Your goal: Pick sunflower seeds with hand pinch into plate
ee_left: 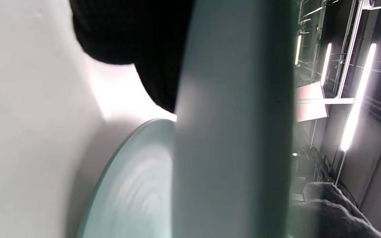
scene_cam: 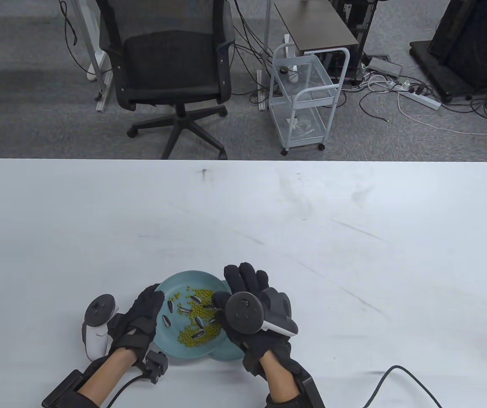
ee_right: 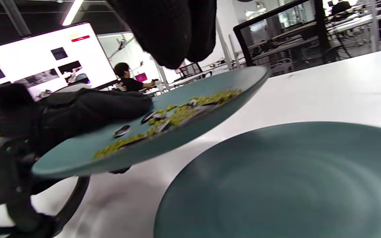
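Table view: dark, white-striped, teardrop-shaped sunflower seeds (scene_cam: 195, 317) are seen scattered among small yellow-green round beans (scene_cam: 203, 297) on a teal round plate (scene_cam: 179, 282) near the front edge of the white table (scene_cam: 268, 221). That plate is tilted, its left rim gripped by the left gloved hand (scene_cam: 141, 316); right wrist view shows the plate (ee_right: 78, 155) lifted off the table, seeds (ee_right: 121, 131) and beans (ee_right: 180, 114) lying on its face. A second teal round plate (ee_right: 276, 185) is seen flat on the table just beside and partly under the first, nothing visible in it. The right gloved hand (scene_cam: 254, 314) is held over the first plate's right edge, fingers (scene_cam: 243, 278) extended; whether anything is pinched cannot be told. Left wrist view is blurred, mostly plate rim (ee_left: 233, 132).
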Available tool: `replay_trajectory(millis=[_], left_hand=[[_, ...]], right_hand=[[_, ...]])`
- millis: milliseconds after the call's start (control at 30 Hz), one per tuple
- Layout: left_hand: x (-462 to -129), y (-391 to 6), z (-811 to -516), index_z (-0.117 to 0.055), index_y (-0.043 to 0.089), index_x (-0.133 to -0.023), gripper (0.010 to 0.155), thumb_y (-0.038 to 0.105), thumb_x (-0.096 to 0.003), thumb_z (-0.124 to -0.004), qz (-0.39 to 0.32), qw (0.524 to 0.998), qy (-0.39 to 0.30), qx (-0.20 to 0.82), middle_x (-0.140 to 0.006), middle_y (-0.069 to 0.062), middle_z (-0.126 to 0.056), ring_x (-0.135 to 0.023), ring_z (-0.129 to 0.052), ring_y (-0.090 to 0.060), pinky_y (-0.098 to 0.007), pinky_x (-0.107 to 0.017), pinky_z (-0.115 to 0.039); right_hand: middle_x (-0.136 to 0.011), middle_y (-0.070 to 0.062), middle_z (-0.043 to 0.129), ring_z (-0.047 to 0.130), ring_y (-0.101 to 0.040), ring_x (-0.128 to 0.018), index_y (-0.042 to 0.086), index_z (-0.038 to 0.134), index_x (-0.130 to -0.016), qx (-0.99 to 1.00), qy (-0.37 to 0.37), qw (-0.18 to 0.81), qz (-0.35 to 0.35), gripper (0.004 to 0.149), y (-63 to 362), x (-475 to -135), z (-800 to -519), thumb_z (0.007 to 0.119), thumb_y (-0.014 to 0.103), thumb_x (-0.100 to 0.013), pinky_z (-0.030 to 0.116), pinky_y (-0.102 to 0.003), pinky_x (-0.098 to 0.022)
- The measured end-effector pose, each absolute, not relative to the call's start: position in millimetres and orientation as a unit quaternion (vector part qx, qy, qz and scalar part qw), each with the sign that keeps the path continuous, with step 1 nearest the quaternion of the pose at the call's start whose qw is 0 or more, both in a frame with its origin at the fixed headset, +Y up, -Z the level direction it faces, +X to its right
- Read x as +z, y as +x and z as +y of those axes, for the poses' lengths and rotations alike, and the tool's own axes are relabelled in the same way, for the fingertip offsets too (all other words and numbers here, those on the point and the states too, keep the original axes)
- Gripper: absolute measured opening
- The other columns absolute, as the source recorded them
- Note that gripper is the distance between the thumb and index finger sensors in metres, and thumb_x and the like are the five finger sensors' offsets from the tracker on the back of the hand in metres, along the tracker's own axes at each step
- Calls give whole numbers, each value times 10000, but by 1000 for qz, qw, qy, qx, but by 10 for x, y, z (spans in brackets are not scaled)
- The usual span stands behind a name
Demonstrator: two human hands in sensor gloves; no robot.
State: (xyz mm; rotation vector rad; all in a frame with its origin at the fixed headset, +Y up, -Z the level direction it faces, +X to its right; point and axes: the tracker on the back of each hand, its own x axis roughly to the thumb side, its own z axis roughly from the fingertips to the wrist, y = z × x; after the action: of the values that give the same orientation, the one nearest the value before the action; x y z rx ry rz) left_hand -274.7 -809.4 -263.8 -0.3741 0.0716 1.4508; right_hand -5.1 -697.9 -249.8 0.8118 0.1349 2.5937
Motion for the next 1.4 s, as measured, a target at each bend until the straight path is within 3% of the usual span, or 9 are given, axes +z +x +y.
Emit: replay_trajectory(millis=[200,1167,1400], left_hand=[[-2629,-2733,-8104,-493,255,-1042,464,438,-626,-587,30,727,-169,665,-813,-16,-880,-449,-1023,-143,-313,-343,-856],[-2621,-2657,-8085,-521,248,-1034,470,443,-617,-616,21,749,-162,642,-802,-38,-890,-423,-1025,-177,-321,-331,-863],[-2626,-2644,-8127,-514,250,-1037,468,439,-620,-611,19,742,-172,648,-805,-37,-885,-428,-1021,-188,-326,-335,-860]], right_hand=[[-1123,-366,250,131,-663,-962,20,747,-943,941,301,145,62,453,-126,-2464,-7110,878,203,-550,138,-795,-604],[-1114,-286,515,357,-647,-997,8,889,-808,944,314,93,38,372,-228,-2466,-7206,936,226,-510,280,-800,-645],[-1111,-311,488,336,-643,-1002,-34,874,-800,939,330,85,39,362,-255,-2444,-7204,906,186,-515,265,-798,-648]])
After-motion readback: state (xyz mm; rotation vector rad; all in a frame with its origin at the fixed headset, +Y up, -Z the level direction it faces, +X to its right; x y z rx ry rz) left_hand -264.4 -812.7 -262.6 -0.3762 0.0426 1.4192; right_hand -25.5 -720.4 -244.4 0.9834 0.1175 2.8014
